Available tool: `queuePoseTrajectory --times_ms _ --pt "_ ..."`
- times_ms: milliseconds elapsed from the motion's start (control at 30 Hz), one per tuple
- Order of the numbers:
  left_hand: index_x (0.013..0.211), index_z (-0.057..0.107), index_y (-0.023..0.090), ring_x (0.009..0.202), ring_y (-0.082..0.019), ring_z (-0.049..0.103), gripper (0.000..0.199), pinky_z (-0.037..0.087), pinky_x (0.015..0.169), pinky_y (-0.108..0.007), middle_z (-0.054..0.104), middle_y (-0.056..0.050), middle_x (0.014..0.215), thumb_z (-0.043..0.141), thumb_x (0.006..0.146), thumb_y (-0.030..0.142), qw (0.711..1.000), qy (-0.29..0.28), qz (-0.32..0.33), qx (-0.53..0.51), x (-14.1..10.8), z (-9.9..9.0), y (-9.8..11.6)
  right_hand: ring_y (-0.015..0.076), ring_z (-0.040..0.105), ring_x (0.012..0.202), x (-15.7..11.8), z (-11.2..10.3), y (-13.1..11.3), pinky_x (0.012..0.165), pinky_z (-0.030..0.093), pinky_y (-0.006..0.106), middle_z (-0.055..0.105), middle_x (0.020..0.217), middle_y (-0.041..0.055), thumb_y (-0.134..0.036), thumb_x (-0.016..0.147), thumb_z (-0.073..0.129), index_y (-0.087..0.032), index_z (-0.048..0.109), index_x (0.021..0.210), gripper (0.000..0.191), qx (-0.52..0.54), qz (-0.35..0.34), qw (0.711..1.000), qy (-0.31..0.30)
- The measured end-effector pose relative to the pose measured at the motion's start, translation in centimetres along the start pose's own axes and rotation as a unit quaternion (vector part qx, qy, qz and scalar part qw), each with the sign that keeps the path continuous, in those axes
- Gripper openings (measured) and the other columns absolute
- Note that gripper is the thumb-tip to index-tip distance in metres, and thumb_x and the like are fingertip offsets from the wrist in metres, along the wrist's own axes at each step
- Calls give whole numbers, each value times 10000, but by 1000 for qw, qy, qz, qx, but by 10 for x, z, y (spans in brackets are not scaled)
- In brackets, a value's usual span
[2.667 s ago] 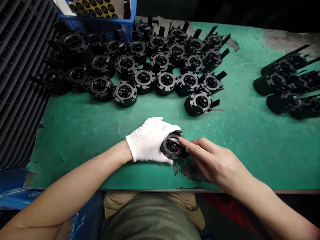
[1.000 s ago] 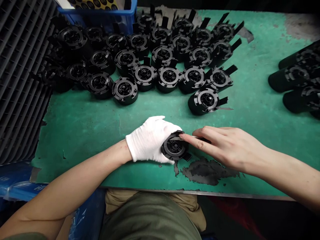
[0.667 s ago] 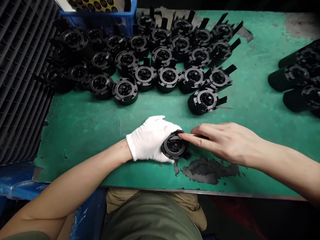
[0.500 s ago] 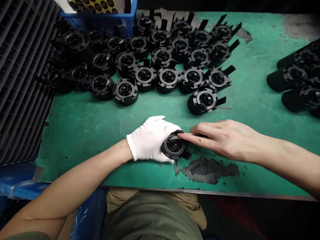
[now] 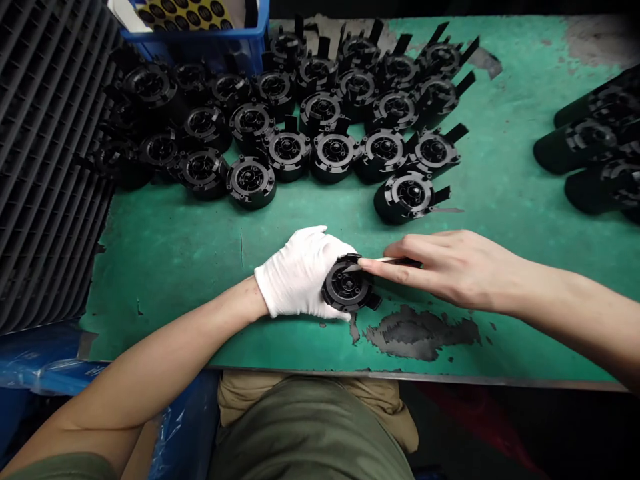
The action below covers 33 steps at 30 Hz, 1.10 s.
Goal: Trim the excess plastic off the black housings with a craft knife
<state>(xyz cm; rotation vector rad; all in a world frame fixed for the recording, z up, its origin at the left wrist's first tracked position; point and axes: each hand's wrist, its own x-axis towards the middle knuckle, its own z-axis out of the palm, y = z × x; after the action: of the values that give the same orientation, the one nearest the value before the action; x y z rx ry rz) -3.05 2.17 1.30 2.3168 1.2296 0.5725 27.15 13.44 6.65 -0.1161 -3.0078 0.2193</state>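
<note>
A round black part [image 5: 349, 285] with ring-shaped details sits near the front middle of the green table. My left hand [image 5: 305, 273], in a white glove, is wrapped round its left side. From the right my bare right hand [image 5: 435, 267] holds a thin, pale blade-like tool [image 5: 376, 261], its tip over the upper rim of the part. The index finger lies along the tool, and its fingertip is at the rim. A dark handle shows partly under the fingers.
Many similar black parts [image 5: 333, 152] stand in rows behind my hands. More lie at the right [image 5: 575, 143]. A blue bin [image 5: 200, 50] is at the back left, beside a dark ribbed panel [image 5: 45, 153]. The green table [image 5: 525, 220] has worn patches.
The view has shifted slightly. The tool shows more plainly between my right fingers, and its pale tip now reaches over the face of the part. My left hand keeps its hold.
</note>
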Motion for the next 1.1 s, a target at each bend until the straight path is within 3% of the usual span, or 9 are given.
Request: queuePoseTrajectory --times_ms 133,233,300,400,533,633,900,1000,1100 --pt "1481 600 115 1284 -472 735 1188 477 1283 -707 749 -232 1339 801 699 986 994 94 -47 28 -4 10 -4 204 674 807 -12 -3 -45 603 466 314 762 1109 102 -96 1109 558 -324 235 1862 850 -31 167 979 110" --pt "1674 374 71 1484 -477 638 1312 428 1346 -686 641 -297 1575 822 769 910 994 104 6 29 -8 10 -6 189 690 782 -12 6 -95 659 564 301 733 1035 83 -101 1095 619 -240 318 1829 806 24 261 957 125" --pt "1705 324 131 1541 -435 616 1212 378 1399 -655 610 -257 1648 876 823 751 996 80 35 13 -9 6 -7 175 707 777 -8 18 -125 663 592 287 723 1036 66 -126 1111 596 -226 409 1770 692 93 278 947 135" --pt "1627 419 189 1469 -386 687 1016 373 1414 -632 694 -191 1554 909 833 589 997 62 42 -21 -10 1 -8 174 717 794 -2 36 -150 686 608 288 701 1012 45 -137 1117 579 -246 535 1644 540 157 316 925 140" --pt "1422 563 184 1332 -392 749 1003 451 1342 -651 764 -179 1367 933 734 813 996 68 34 -49 -8 1 -12 183 718 761 -1 44 -150 682 607 303 683 957 30 -201 1137 578 -244 633 1503 373 133 366 910 140" --pt "1357 595 187 1312 -404 746 1057 541 1235 -631 760 -208 1364 896 674 936 995 73 14 -65 -6 2 -13 195 742 777 -2 43 -142 695 623 314 711 966 42 -240 1151 565 -246 656 1475 337 115 374 911 134" --pt "1163 582 234 1424 -407 703 920 579 1186 -584 698 -234 1539 1051 590 780 989 96 14 -108 -8 -3 -11 236 795 939 -1 45 -107 830 648 372 792 1111 88 -240 1148 590 -226 659 1464 324 47 372 914 159" --pt "1043 571 243 1353 -387 731 776 612 1118 -571 731 -218 1453 1061 657 704 989 98 0 -107 -6 -2 -10 229 763 850 -1 35 -109 774 626 370 761 1034 68 -226 1139 599 -233 653 1489 354 39 369 916 154" --pt "917 560 242 1245 -389 739 757 630 1053 -570 741 -210 1301 998 673 808 989 125 -17 -76 -5 1 -9 221 736 820 0 27 -122 750 612 366 739 1013 63 -198 1134 599 -240 632 1517 386 63 373 914 148"
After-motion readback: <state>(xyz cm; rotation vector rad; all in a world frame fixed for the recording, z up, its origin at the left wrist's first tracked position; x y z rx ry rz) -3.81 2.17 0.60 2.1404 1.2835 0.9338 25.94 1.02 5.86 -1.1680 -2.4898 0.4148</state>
